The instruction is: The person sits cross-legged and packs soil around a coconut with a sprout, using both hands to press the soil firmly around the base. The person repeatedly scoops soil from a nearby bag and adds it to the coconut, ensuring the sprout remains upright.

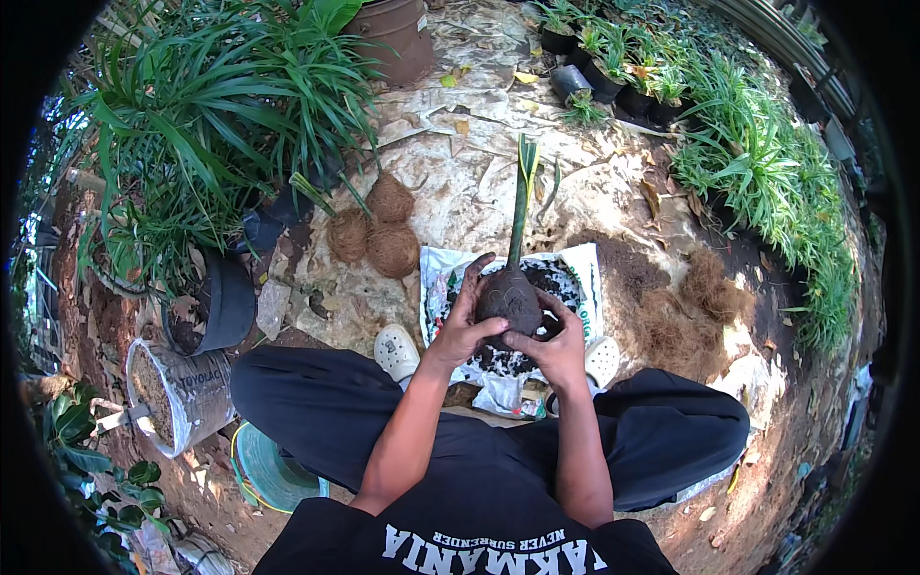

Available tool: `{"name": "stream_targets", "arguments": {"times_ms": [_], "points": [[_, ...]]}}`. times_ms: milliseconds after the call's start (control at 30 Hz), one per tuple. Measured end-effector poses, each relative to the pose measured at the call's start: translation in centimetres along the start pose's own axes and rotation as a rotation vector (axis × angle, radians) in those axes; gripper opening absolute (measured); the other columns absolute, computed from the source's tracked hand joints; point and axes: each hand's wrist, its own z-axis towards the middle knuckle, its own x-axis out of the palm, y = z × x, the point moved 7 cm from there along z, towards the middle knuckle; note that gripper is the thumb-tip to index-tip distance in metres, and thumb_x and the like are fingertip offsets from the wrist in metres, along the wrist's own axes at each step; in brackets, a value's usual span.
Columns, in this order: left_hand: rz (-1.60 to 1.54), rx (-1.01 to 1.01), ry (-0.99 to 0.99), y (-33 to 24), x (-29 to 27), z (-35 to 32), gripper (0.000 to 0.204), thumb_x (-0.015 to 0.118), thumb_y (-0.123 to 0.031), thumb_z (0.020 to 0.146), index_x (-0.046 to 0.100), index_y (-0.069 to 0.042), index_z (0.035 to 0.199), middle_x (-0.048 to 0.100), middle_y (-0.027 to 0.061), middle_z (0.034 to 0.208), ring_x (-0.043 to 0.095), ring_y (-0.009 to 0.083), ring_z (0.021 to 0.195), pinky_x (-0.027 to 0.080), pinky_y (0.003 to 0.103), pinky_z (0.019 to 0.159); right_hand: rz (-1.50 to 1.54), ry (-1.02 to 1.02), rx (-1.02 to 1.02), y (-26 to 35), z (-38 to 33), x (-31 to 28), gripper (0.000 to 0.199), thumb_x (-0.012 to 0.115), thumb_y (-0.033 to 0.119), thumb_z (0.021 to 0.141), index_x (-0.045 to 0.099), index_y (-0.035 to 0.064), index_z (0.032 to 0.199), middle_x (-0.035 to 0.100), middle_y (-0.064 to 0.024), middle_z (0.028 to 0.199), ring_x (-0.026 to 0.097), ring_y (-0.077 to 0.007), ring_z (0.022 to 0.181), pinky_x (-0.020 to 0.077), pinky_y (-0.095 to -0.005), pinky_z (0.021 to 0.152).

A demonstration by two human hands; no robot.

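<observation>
Fingers (471, 280) of the left hand (464, 328) curve up the left side of a dark, soil-coated root ball (508, 305), those of the right hand (560, 347) close round its right side, and both thumbs press its near face, so the ball sits cupped between the two palms. It is held over the middle of a white plastic sack (435, 264), its green-and-yellow shoot (518, 220) standing nearly upright and pointing far. The ball looks moist and dense, so I would expect it to feel heavy for its size, soft under pressure and apt to shed crumbs or crack if squeezed at one spot; smeared soil may make it slippery too. Broad, even contact low around the sides seems the safest hold, while the shoot, stiff but probably easy to snap at its base, should not serve as a handle. Loose dark soil (546, 276) lies on the sack around the ball. Farther out, tangled coconut fibre (704, 292) rests to the right, and three fibre-covered balls (391, 251) cluster to the far left.
</observation>
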Motion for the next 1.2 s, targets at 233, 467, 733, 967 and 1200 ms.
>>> {"name": "stream_targets", "arguments": {"times_ms": [233,467,733,967,1200], "points": [[-0.170,-0.039,-0.149,1.0,-0.6,0.1,0.093,0.070,0.000,0.077,0.018,-0.015,0.154,0.052,0.0157,0.131,0.055,0.0244,0.117,0.047,0.038,0.100,-0.304,-0.033,-0.040,0.7,0.2,0.4,0.079,0.094,0.022,0.058,0.060,-0.0080,0.123,0.069,-0.0168,0.109,0.066,-0.0228,0.100,0.0512,-0.0340,0.091],[-0.113,-0.087,-0.269,2.0,-1.9,0.2,0.077,0.064,0.003,0.081,0.032,-0.011,0.150,0.057,0.0134,0.126,0.059,0.0230,0.111,0.051,0.036,0.096,-0.318,-0.028,-0.084,0.3,-0.3,1.2,0.085,0.093,0.026,0.060,0.055,-0.0061,0.129,0.066,-0.0157,0.116,0.065,-0.0244,0.105,0.0520,-0.0372,0.092],[-0.056,0.130,-0.395,2.7,-1.9,0.3,0.052,0.062,-0.010,0.087,0.047,0.001,0.135,0.059,0.0152,0.127,0.059,0.0231,0.113,0.046,0.037,0.102,0.579,-0.262,0.019,-4.4,1.4,1.5,0.064,0.036,0.049,0.104,0.051,-0.0056,0.133,0.058,-0.0161,0.128,0.057,-0.0216,0.114,0.0437,-0.0334,0.101],[0.328,0.182,-0.513,3.8,-0.7,-0.1,0.033,0.066,0.002,0.080,0.059,0.002,0.112,0.068,0.0099,0.102,0.064,0.0179,0.095,0.049,0.032,0.093,0.231,-0.348,0.166,-7.1,1.9,0.8,0.075,0.027,0.056,0.104,0.070,-0.0059,0.101,0.071,-0.0106,0.091,0.065,-0.0202,0.079,0.0502,-0.0321,0.081],[-0.011,0.200,-0.804,2.2,-2.1,-1.3,0.013,0.064,-0.010,0.089,0.063,-0.001,0.099,0.065,0.0085,0.103,0.061,0.0173,0.095,0.048,0.032,0.088,0.684,-0.116,0.150,-5.7,2.3,1.8,0.076,0.039,0.064,0.097,0.053,-0.0030,0.131,0.057,-0.0162,0.132,0.057,-0.0257,0.119,0.0439,-0.0375,0.103]]}}
